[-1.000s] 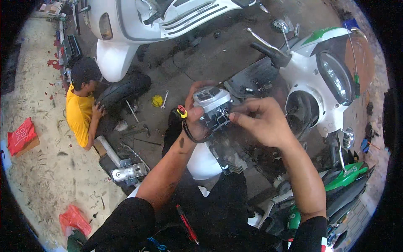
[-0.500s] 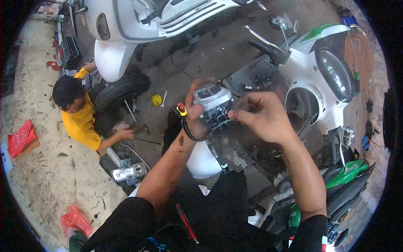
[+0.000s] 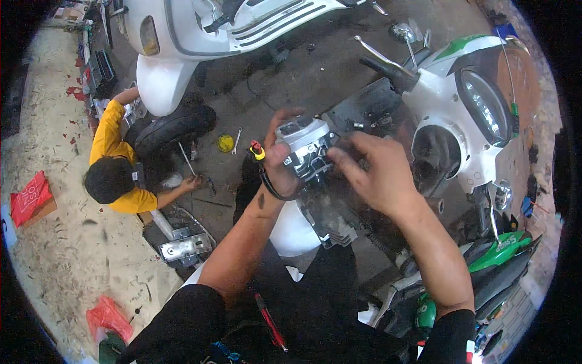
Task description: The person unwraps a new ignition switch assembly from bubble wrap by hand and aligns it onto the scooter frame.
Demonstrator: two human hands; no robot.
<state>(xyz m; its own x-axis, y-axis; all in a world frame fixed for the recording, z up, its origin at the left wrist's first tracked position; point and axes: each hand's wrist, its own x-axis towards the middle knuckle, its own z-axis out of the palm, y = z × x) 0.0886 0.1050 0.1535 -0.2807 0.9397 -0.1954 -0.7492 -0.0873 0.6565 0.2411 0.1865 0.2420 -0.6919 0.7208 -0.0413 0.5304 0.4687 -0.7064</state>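
My left hand (image 3: 284, 164) is wrapped round a silver, boxy metal component (image 3: 304, 145) with small dark fittings. A red-and-yellow connector (image 3: 257, 150) sits beside that hand, with a black loop at the wrist. My right hand (image 3: 344, 150) has its thumb and index finger bent against the component's right side; what lies between them is hidden. Below both hands is a finned metal engine part (image 3: 336, 233) beside a white panel (image 3: 288, 227).
A white scooter (image 3: 163, 82) stands ahead, another (image 3: 458, 139) at right. A co-worker in yellow (image 3: 112, 161) crouches left beside a tyre (image 3: 176, 130). A yellow tin (image 3: 225, 143), wrench (image 3: 237, 141) and metal bracket (image 3: 185, 247) lie on the floor. Red bags (image 3: 109, 318) lie at lower left.
The metal component has risen slightly and tilted in my left hand, with my right fingers shifting along with it. The co-worker has bent forward, head lower, one arm stretched toward the white scooter.
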